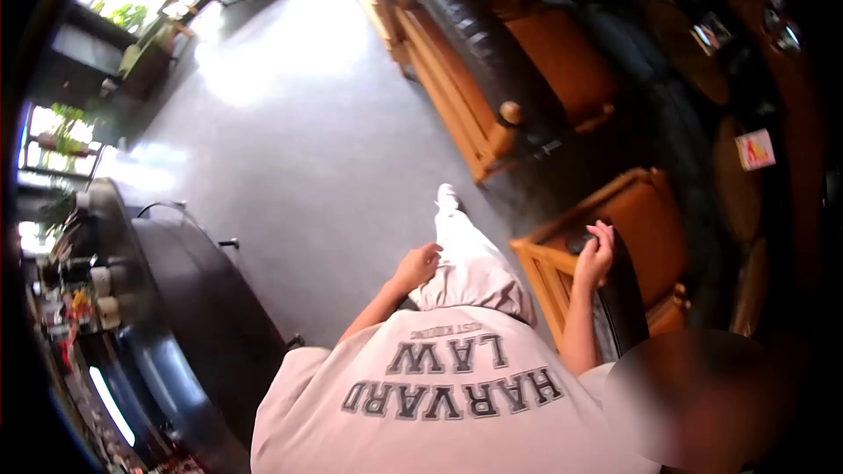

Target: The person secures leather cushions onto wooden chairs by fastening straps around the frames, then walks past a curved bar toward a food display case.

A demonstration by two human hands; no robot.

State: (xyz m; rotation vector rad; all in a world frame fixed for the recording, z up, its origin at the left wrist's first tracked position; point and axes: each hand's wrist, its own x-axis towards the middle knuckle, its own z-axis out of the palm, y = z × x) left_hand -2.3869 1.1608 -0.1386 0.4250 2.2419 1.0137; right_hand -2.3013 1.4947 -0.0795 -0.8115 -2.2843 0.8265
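The right hand (595, 258) has loosely bent fingers (602, 230); whether they touch the small dark thing (577, 242) beside them I cannot tell. The left hand (416, 268) curls near the pale trousers (474, 268), its palm hidden, so its grip is unclear too. Around the right hand stands the wood-framed leather armchair (648, 233): best keep the wrist off its frame, and plant the white shoe (448, 197) squarely on the grey floor (307, 145), well apart from the dark counter (198, 290)

The single head camera looks steeply down over the wearer's shirt (435, 417) (close below it) and forward across the floor (303, 154) stretching beyond.
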